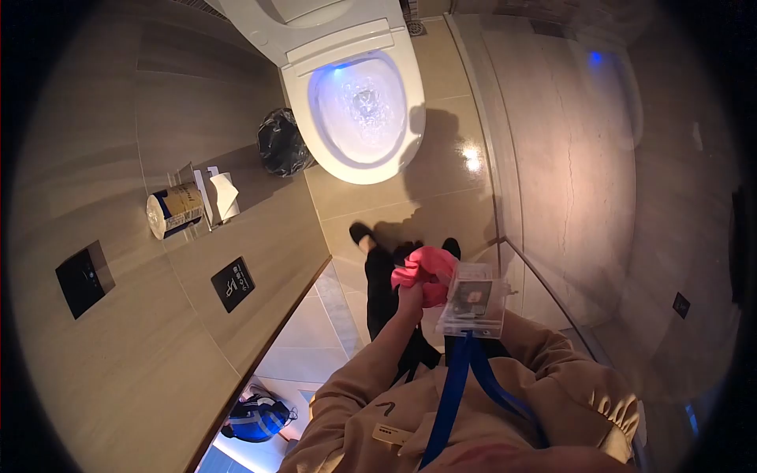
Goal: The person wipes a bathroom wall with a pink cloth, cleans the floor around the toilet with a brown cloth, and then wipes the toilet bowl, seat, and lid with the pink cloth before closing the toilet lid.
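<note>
My left hand is low in front of my body, closed at a bunched pink item that looks soft or rubbery. Whether it is a glove or a cloth I cannot make out, and its folds cover most of my fingers. A clear plastic case hangs in front of me on a blue lanyard. Behind that case, my right hand is hidden; only the tan right sleeve leads toward it. The pink item reaches to the case's left edge.
Ahead stands a white toilet with its lid up and water in the bowl. Beside it is a bin lined with a black bag. Wall-mounted paper rolls and a black panel are left; a glass partition is right.
</note>
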